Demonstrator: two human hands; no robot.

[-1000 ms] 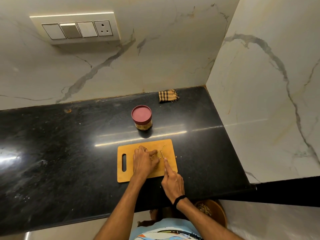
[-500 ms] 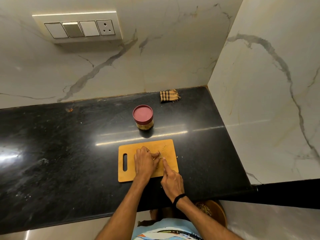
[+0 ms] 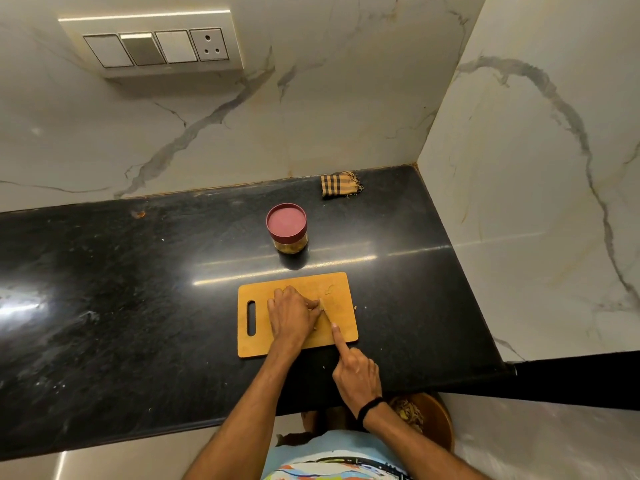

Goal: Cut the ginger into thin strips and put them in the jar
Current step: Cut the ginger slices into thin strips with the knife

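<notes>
1. Black granite countertop (image 3: 138, 306) carries a wooden cutting board (image 3: 258, 282).
2. Left hand (image 3: 291, 315) curls over the ginger (image 3: 321, 303) on the board.
3. Right hand (image 3: 356, 375) grips a knife (image 3: 327, 316), forefinger outstretched.
4. Lidded jar (image 3: 286, 228) stands just behind.

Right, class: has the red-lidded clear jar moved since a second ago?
No. The red-lidded clear jar stands where it did, just behind the far edge of the wooden cutting board and left of the checked cloth.

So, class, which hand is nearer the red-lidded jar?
Left. The left hand is on the cutting board, in front of the jar; the right hand is further back, mostly off the board.
</notes>
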